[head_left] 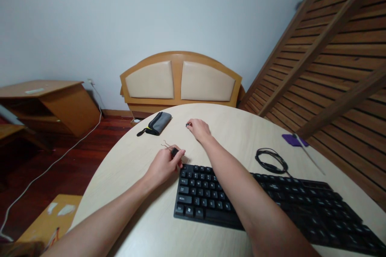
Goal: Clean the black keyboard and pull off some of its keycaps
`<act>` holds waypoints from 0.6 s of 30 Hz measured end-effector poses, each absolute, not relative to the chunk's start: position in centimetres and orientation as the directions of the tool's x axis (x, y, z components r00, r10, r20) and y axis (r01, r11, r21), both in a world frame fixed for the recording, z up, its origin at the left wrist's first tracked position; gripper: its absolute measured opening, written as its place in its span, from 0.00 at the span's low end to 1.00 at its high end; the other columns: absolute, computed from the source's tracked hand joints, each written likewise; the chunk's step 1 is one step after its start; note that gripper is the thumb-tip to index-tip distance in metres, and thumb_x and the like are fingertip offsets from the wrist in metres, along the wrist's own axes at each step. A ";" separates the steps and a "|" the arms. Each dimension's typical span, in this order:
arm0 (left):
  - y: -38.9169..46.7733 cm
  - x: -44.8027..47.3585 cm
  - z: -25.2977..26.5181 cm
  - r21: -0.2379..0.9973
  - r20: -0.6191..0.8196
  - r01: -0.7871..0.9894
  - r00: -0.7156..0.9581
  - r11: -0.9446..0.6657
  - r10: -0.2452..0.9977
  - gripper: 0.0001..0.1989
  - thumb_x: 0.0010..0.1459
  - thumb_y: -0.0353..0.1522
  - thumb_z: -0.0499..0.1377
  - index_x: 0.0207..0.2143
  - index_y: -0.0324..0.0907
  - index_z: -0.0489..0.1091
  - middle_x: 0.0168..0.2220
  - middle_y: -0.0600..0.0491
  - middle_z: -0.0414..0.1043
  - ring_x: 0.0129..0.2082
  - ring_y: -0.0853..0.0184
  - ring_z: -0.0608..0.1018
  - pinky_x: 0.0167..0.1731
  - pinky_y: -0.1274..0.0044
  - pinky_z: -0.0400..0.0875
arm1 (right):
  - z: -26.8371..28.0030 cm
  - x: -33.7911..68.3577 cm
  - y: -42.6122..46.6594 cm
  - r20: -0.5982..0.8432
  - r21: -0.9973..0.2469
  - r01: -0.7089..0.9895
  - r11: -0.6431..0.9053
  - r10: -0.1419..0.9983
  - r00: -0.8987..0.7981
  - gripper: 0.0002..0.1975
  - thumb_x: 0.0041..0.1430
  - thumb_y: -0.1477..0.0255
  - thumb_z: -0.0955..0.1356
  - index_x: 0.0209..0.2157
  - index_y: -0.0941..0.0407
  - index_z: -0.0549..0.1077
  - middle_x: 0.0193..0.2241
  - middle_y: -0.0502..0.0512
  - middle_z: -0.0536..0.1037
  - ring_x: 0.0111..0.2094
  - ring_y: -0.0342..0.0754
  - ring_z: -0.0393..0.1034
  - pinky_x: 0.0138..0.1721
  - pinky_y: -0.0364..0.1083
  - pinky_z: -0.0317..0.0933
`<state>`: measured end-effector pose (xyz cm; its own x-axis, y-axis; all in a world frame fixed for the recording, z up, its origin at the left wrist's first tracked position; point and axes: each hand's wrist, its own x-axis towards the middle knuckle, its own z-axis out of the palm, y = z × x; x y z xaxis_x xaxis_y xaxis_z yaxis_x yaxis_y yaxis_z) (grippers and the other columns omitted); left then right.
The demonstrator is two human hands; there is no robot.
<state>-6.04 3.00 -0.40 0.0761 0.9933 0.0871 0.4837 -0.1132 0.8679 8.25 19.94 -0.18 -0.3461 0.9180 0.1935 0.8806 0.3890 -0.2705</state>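
Note:
My left hand (165, 164) is closed round the black handle of a wire keycap puller (174, 151), whose thin wire prongs point up and away from me. It rests by the upper left corner of a black keyboard (208, 213). Farther out over the table, my right hand (199, 129) pinches a small dark keycap (188, 125) between its fingertips, close to the tabletop. The right forearm crosses above the keyboard and hides part of its middle keys.
A folded grey cloth (164, 122) with black edging lies at the table's far left. The keyboard's coiled black cable (271, 164) sits behind it. To the right are a purple cloth (294, 140) and a thin pale stick (310, 156). The round table (135, 200) meets a wooden headboard.

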 end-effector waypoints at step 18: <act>2.6 -5.7 0.1 0.851 0.147 0.495 0.099 -0.177 0.984 0.14 0.64 0.42 0.56 0.33 0.41 0.70 0.25 0.52 0.76 0.21 0.65 0.76 0.26 0.75 0.68 | -1.1 8.3 19.9 0.254 -0.307 0.857 0.413 0.904 -0.345 0.13 0.67 0.66 0.67 0.50 0.51 0.77 0.50 0.56 0.80 0.51 0.51 0.71 0.49 0.46 0.62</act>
